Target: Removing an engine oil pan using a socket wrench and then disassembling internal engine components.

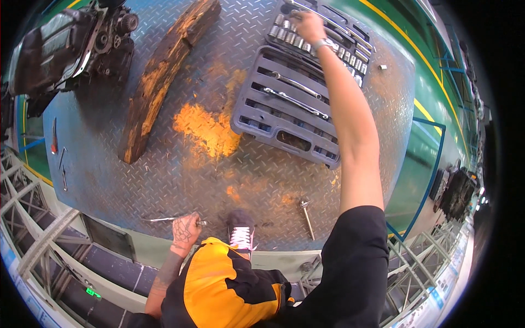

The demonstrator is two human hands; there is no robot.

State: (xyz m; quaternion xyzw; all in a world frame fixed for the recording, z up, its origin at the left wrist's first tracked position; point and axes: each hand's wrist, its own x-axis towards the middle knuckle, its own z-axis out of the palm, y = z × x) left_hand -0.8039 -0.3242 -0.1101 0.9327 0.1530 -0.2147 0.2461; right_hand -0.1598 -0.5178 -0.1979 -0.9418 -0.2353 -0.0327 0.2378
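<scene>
My left hand [186,232] is closed around a socket wrench [159,220] at the platform's near edge. Its thin shaft points left, and its rounded end shows at the right of my fist. My right arm stretches far forward to an opened tool case [249,104]. There my right hand [309,27] bends over the rows of silver sockets [288,36], its fingertips close to a long chrome bar [311,11]. Whatever lies between those fingers is too small to make out. Two combination wrenches [296,85] sit in the case's nearer half.
A ratchet [307,218] and a loose socket [383,67] lie on the diamond-plate platform [180,186]. At left are a wooden beam [158,82], an engine [101,46], a screwdriver [54,138] and small tools. My shoe [240,232] rests on the near edge, above metal framework [49,235].
</scene>
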